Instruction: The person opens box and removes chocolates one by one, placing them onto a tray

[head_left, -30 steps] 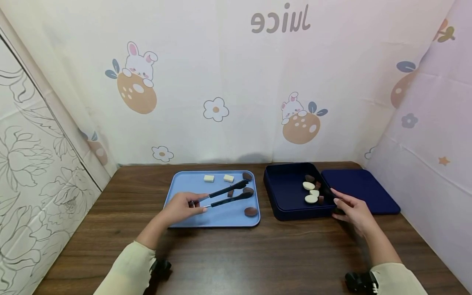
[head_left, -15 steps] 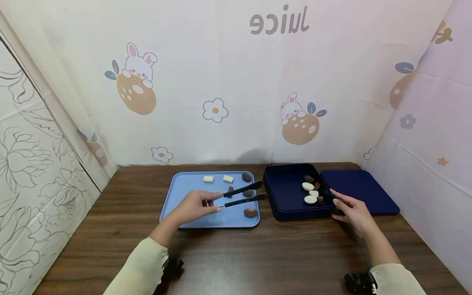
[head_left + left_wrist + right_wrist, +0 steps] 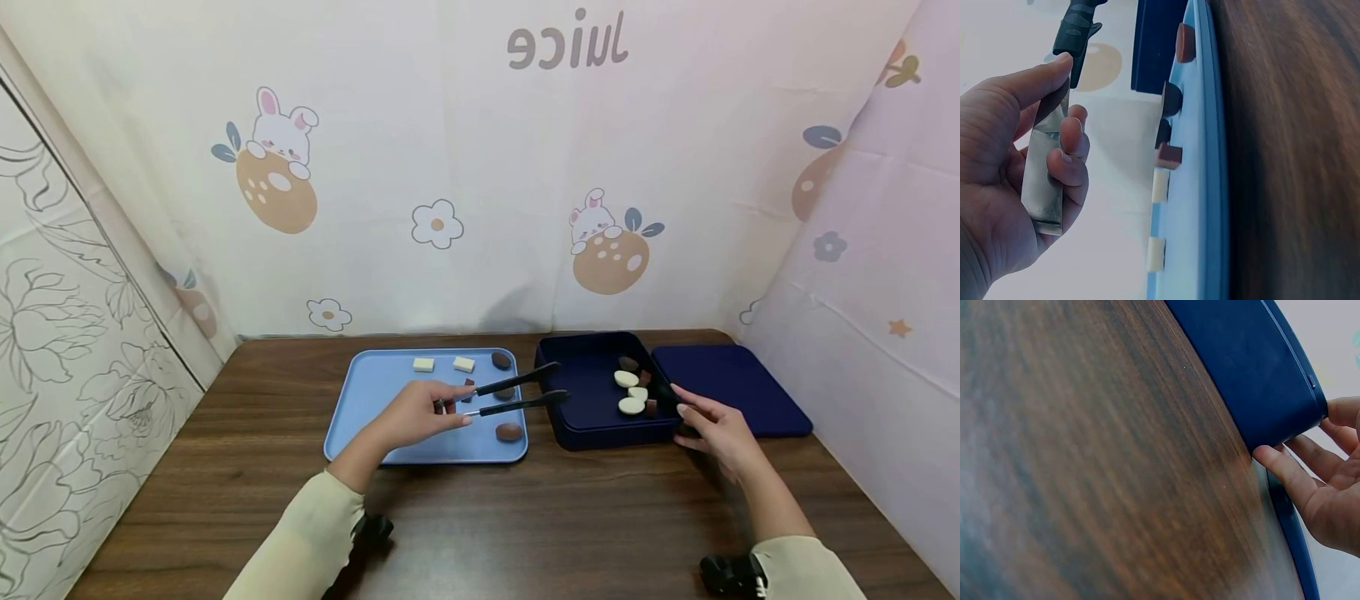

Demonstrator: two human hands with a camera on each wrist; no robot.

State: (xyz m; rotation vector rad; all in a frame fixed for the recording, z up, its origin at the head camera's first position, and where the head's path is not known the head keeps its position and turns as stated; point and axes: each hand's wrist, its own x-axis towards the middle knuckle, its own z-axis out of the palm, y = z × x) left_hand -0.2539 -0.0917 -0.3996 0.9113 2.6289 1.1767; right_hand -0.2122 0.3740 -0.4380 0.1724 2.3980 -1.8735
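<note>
My left hand grips a pair of tongs by the metal end, between thumb and fingers. Their black tips are spread apart, with nothing seen between them, and overlap the left wall of the navy box. Beneath the left hand lies a light blue tray with white rectangular chocolates and brown ones, including an oval chocolate. At the box's front right corner my right hand rests its extended fingers and thumb against the side. Inside the box are white oval chocolates and several brown pieces.
A flat navy lid lies to the right of the box, behind the right hand. Tray and box stand side by side near the back of the wooden table. A printed curtain rises behind, with another at the right.
My left hand has moved right with the tongs; their tips have gone from over the tray to the box's left wall. The right hand stays at the box corner.
</note>
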